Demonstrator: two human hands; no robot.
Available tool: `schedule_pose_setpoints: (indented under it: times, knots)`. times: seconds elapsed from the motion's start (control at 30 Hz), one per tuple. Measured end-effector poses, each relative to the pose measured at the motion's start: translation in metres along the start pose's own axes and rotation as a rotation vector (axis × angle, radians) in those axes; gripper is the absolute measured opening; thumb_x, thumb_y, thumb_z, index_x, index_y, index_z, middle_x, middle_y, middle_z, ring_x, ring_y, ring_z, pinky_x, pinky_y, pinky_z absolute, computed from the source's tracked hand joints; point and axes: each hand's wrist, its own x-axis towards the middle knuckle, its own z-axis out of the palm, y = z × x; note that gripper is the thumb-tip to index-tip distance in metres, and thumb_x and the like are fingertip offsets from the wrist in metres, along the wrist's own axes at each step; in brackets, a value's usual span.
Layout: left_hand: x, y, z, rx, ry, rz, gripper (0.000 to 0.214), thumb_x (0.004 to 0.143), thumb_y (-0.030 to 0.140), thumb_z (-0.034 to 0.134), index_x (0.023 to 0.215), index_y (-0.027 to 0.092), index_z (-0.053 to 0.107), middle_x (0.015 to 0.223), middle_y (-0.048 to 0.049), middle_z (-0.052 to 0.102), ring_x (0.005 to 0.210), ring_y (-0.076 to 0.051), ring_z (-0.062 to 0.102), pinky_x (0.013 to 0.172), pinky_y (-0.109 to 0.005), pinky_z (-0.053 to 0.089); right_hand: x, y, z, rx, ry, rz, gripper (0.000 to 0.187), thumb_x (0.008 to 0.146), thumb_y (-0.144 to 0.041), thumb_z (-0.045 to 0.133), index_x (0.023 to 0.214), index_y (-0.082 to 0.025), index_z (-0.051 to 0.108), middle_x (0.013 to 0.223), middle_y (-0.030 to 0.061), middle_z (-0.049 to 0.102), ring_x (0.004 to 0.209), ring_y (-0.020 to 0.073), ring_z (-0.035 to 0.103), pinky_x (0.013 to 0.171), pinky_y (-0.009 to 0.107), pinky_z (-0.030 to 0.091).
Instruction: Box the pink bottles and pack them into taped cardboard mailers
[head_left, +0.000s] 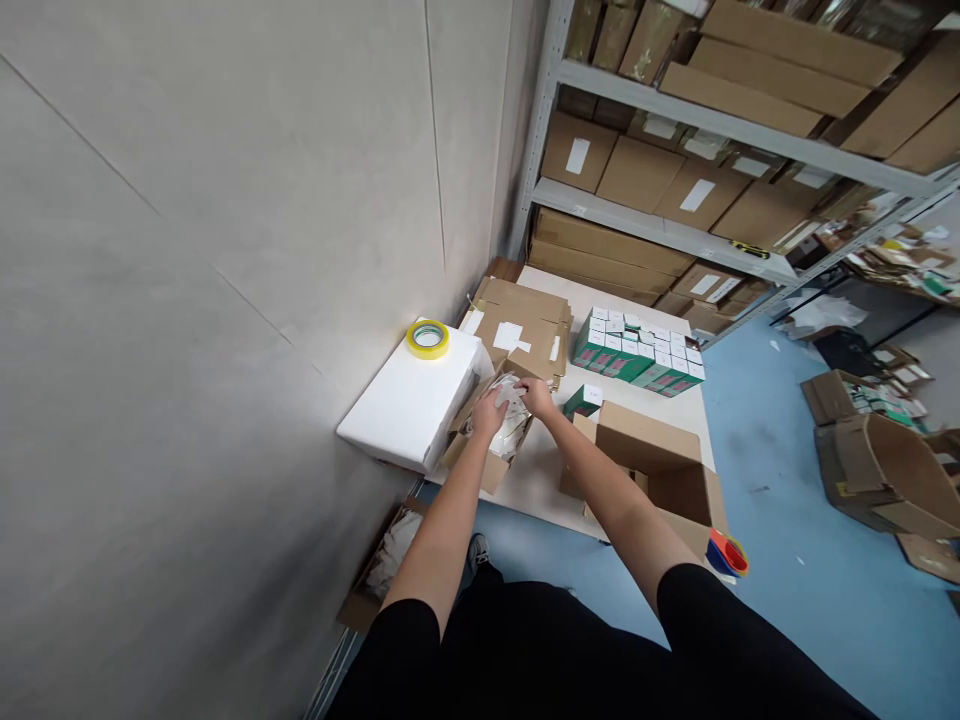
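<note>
A small cardboard box [496, 471] stands with its flaps spread, filled with crumpled white, thin packets [508, 432]. Over its far end, my left hand [489, 411] and my right hand [535, 396] are close together. Their fingers are closed on a whitish, partly see-through packet [510, 391] stretched between them. Whether it is paper or plastic is too small to tell. Flattened cardboard boxes [521, 305] lie just beyond. A single green-and-white carton [583, 401] stands to the right of my right hand.
A larger open cardboard box [675, 440] sits under my right forearm. Rows of green-and-white cartons [637, 352] stand farther back on the table [541, 475]. Yellow tape [428, 339] rests on a white block [409, 400] against the wall. Loaded shelves [637, 205] rise behind.
</note>
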Motion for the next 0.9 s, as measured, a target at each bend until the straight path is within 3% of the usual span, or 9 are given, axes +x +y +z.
schedule_pose_setpoints:
  times: [0.1,0.2,0.33,0.47,0.57,0.67,0.77,0.9]
  knots:
    - [0.013,0.015,-0.007,0.121,0.038,-0.027,0.032,0.095,0.025,0.062,0.121,0.019,0.081,0.116,-0.013,0.079,0.12,-0.031,0.067,0.109,-0.044,0.048,-0.001,-0.004,-0.011,0.076,0.039,0.002,0.038,0.072,-0.01,0.066,0.102,-0.024,0.084,0.096,0.0053,0.083,0.092,0.0259,0.076,0.092,0.036,0.059]
    - [0.022,0.026,-0.019,0.142,0.058,-0.061,0.028,0.095,0.025,0.063,0.114,0.021,0.084,0.106,-0.0128,0.081,0.112,-0.031,0.071,0.099,-0.039,0.053,0.0,-0.005,-0.02,0.117,0.053,0.015,0.036,0.074,-0.009,0.066,0.102,-0.024,0.083,0.098,0.005,0.083,0.093,0.0251,0.076,0.093,0.037,0.059]
    - [0.029,0.039,-0.037,-0.011,0.049,-0.014,0.026,0.094,0.026,0.066,0.114,0.024,0.083,0.109,-0.01,0.082,0.104,-0.027,0.075,0.095,-0.035,0.055,-0.001,-0.005,-0.028,0.184,0.118,0.012,0.033,0.077,-0.008,0.064,0.101,-0.021,0.082,0.106,0.0076,0.082,0.099,0.0252,0.075,0.097,0.04,0.058]
    - [0.04,0.054,-0.052,-0.29,0.092,-0.011,0.022,0.09,0.025,0.072,0.107,0.02,0.084,0.101,-0.0074,0.083,0.095,-0.024,0.076,0.091,-0.033,0.058,-0.003,-0.013,-0.034,0.295,0.172,0.004,0.023,0.08,-0.015,0.068,0.099,-0.02,0.082,0.112,0.01,0.08,0.107,0.026,0.074,0.101,0.041,0.057]
    - [0.05,0.067,-0.064,-0.546,0.031,-0.048,0.025,0.086,0.029,0.076,0.105,0.015,0.081,0.094,-0.0067,0.082,0.086,-0.021,0.076,0.085,-0.034,0.062,-0.005,-0.027,-0.036,0.476,0.142,-0.018,0.023,0.081,-0.027,0.076,0.103,-0.02,0.081,0.113,0.0094,0.08,0.109,0.0257,0.073,0.103,0.042,0.057]
    - [0.057,0.083,-0.076,-0.732,-0.075,-0.038,0.032,0.083,0.034,0.079,0.108,0.012,0.076,0.094,-0.008,0.08,0.085,-0.02,0.076,0.085,-0.038,0.064,-0.009,-0.045,-0.04,0.755,0.11,-0.057,0.047,0.073,-0.042,0.085,0.116,-0.022,0.077,0.113,0.0063,0.079,0.107,0.0245,0.073,0.1,0.041,0.058]
    - [0.056,0.1,-0.089,-0.773,-0.165,0.066,0.04,0.08,0.037,0.082,0.111,0.012,0.073,0.102,-0.0104,0.08,0.095,-0.022,0.076,0.093,-0.043,0.063,-0.013,-0.06,-0.047,0.924,0.159,-0.067,0.064,0.062,-0.048,0.091,0.117,-0.021,0.075,0.11,0.0045,0.079,0.104,0.0242,0.072,0.097,0.039,0.06]
    - [0.045,0.119,-0.104,-0.664,-0.23,0.262,0.047,0.082,0.037,0.078,0.122,0.013,0.073,0.12,-0.0132,0.077,0.114,-0.027,0.072,0.105,-0.046,0.056,-0.02,-0.061,-0.067,0.949,0.29,0.016,0.046,0.069,-0.053,0.084,0.099,-0.019,0.075,0.091,0.0023,0.076,0.09,0.022,0.071,0.088,0.037,0.061]
